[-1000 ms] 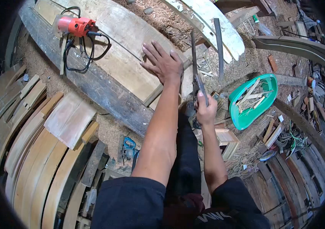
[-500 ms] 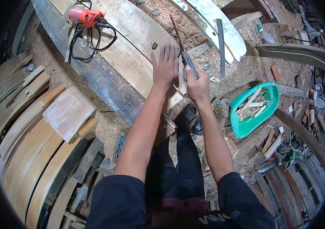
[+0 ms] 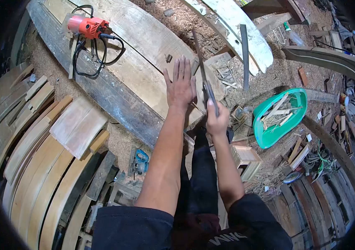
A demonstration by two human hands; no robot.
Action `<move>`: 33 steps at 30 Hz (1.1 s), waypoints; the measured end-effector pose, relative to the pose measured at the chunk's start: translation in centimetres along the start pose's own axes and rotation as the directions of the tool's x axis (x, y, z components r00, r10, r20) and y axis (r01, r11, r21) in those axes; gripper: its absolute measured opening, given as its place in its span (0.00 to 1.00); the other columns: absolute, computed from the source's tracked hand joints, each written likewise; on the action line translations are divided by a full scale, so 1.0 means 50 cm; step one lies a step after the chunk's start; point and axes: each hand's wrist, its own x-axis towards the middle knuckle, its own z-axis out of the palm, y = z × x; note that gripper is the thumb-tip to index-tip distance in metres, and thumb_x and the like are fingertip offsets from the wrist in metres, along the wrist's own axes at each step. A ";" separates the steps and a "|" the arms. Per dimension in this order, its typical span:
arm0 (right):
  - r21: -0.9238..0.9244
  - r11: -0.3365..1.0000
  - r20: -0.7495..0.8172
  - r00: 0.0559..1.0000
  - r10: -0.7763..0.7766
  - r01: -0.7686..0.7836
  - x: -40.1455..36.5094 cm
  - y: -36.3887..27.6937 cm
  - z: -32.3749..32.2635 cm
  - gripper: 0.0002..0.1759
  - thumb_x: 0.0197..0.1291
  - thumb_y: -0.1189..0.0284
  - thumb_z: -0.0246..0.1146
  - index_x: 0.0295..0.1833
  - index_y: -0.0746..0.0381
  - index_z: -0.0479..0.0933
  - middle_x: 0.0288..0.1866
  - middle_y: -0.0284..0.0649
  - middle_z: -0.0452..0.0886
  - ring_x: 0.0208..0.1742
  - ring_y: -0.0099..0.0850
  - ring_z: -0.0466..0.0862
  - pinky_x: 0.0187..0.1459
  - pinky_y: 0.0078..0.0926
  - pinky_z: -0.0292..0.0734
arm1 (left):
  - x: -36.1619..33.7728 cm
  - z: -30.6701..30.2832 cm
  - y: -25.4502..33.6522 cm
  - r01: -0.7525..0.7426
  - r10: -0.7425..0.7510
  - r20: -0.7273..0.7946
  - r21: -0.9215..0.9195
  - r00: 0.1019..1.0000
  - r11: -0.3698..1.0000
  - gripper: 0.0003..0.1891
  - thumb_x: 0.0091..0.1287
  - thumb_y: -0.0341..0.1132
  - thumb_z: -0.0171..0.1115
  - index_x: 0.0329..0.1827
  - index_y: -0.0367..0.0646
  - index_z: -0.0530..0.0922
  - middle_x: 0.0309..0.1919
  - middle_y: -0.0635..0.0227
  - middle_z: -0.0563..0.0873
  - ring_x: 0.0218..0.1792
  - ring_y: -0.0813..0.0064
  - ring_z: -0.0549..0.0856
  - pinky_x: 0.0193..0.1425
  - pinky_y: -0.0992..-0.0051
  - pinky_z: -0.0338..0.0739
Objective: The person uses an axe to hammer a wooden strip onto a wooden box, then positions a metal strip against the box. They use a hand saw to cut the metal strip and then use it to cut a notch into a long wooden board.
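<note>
My left hand (image 3: pixel 180 85) lies flat, fingers spread, on the end of a long pale wooden plank (image 3: pixel 144 62). My right hand (image 3: pixel 215 121) grips the handle of a hand saw (image 3: pixel 202 73). Its narrow dark blade runs up and away along the plank's end, just right of my left hand. The plank rests on a dark, weathered beam (image 3: pixel 102 89) over sawdust-covered ground.
An orange router (image 3: pixel 86 26) with a black cord sits on the plank's far end. Curved wooden boards (image 3: pixel 40 166) are stacked at the left. A green basin (image 3: pixel 279 116) of wood scraps lies at the right, a blue power tool (image 3: pixel 140 160) near my legs, a small wooden box (image 3: pixel 246 158) beside it.
My right hand has pulled the saw back toward me since half a second ago, after pushing it forward. My left hand has stayed flat on the plank's end.
</note>
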 end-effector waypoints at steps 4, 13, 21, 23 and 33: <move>0.006 0.999 -0.022 0.999 -0.040 0.040 -0.090 -0.003 -0.031 0.17 0.68 0.68 0.60 0.26 0.65 0.72 0.17 0.31 0.65 0.22 0.19 0.67 0.23 0.26 0.62 | 0.002 0.002 0.002 0.003 -0.004 0.018 0.025 1.000 1.000 0.34 0.73 0.44 0.47 0.82 0.46 0.53 0.82 0.67 0.53 0.82 0.68 0.52 0.82 0.45 0.37; -0.071 0.995 -0.033 0.997 -0.069 0.067 -0.023 -0.027 -0.004 0.18 0.68 0.65 0.62 0.27 0.65 0.73 0.16 0.31 0.66 0.21 0.18 0.65 0.23 0.25 0.61 | 0.001 -0.006 0.003 0.007 -0.006 0.035 -0.006 0.999 1.000 0.34 0.73 0.44 0.46 0.82 0.47 0.53 0.83 0.67 0.52 0.82 0.67 0.51 0.82 0.45 0.36; 0.013 0.997 -0.052 0.996 0.077 -0.076 -0.126 -0.015 -0.022 0.21 0.69 0.66 0.61 0.24 0.64 0.70 0.16 0.30 0.62 0.21 0.17 0.62 0.22 0.25 0.57 | -0.004 -0.010 0.002 -0.011 0.011 0.051 0.000 0.999 1.000 0.34 0.75 0.45 0.45 0.82 0.47 0.52 0.83 0.68 0.52 0.82 0.68 0.51 0.81 0.43 0.37; 0.012 1.000 -0.059 0.998 0.019 -0.018 -0.118 -0.003 -0.023 0.21 0.69 0.65 0.61 0.24 0.64 0.69 0.16 0.30 0.62 0.21 0.17 0.62 0.22 0.25 0.57 | 0.002 -0.002 -0.002 -0.021 0.021 0.025 -0.001 0.999 1.000 0.34 0.75 0.45 0.46 0.82 0.47 0.52 0.83 0.67 0.52 0.82 0.68 0.51 0.81 0.43 0.37; 0.006 0.999 -0.036 0.998 0.050 -0.050 -0.121 -0.011 -0.037 0.18 0.68 0.66 0.62 0.27 0.65 0.72 0.17 0.31 0.65 0.22 0.18 0.65 0.23 0.24 0.60 | 0.002 0.000 -0.002 -0.039 0.038 -0.013 -0.022 0.999 0.999 0.34 0.74 0.43 0.46 0.82 0.45 0.53 0.82 0.64 0.53 0.82 0.67 0.51 0.81 0.41 0.36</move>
